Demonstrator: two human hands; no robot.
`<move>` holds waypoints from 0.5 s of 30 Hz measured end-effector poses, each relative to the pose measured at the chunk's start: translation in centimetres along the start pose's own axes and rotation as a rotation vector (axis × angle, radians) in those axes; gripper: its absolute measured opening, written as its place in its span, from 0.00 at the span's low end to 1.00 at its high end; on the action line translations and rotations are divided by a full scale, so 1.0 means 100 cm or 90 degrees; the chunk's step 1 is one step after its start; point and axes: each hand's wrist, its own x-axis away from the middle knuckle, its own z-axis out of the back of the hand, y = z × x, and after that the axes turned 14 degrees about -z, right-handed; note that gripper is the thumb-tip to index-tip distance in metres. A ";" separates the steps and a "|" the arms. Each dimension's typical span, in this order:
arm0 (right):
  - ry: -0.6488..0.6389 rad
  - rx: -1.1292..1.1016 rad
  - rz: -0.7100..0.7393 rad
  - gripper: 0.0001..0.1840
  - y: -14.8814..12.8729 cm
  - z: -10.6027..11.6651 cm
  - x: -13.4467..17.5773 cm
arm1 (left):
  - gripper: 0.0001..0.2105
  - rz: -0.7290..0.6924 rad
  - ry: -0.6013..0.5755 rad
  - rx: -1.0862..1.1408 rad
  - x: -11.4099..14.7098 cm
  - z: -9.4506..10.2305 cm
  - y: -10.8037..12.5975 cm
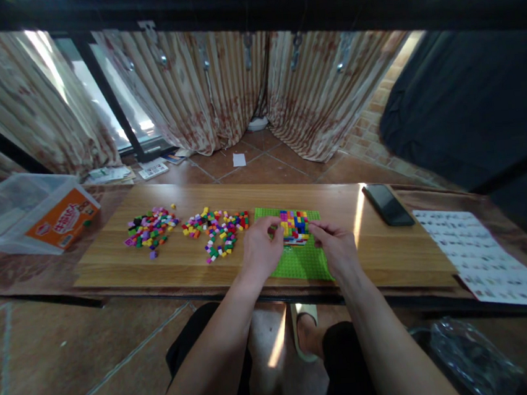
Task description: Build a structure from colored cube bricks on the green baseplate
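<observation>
A small multicoloured block built of toy bricks (295, 227) stands on the bright green studded baseplate (302, 267). My left hand (262, 246) is at the block's left side, its thumb and forefinger curled closed against the edge. On the opposite side, my right hand (338, 249) has its thumb and fingertips pinched at the block's right edge. Any loose brick between the fingers is too small to make out. The baseplate's left part is partly hidden behind my left hand.
Left of the baseplate lie two spreads of loose bricks, a nearer one (220, 228) and a farther pile (152, 227). A clear plastic bin (36, 213) with an orange label stands at far left. At right are a phone (388, 204) and a printed sheet (488, 256).
</observation>
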 end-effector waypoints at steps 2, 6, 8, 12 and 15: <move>-0.004 -0.004 0.000 0.15 0.000 0.000 -0.001 | 0.06 0.004 -0.009 -0.006 0.000 0.000 0.000; -0.021 -0.025 -0.017 0.14 -0.002 -0.001 -0.001 | 0.07 0.014 -0.024 -0.015 0.001 -0.001 0.000; -0.029 -0.036 -0.037 0.14 -0.003 -0.002 -0.001 | 0.07 0.014 -0.026 -0.013 0.002 -0.002 0.001; -0.038 -0.054 -0.104 0.13 -0.006 -0.003 -0.002 | 0.08 0.002 -0.013 -0.009 0.004 -0.006 0.001; -0.033 -0.065 -0.143 0.14 -0.007 -0.004 -0.003 | 0.08 -0.001 -0.008 -0.003 0.005 -0.008 0.000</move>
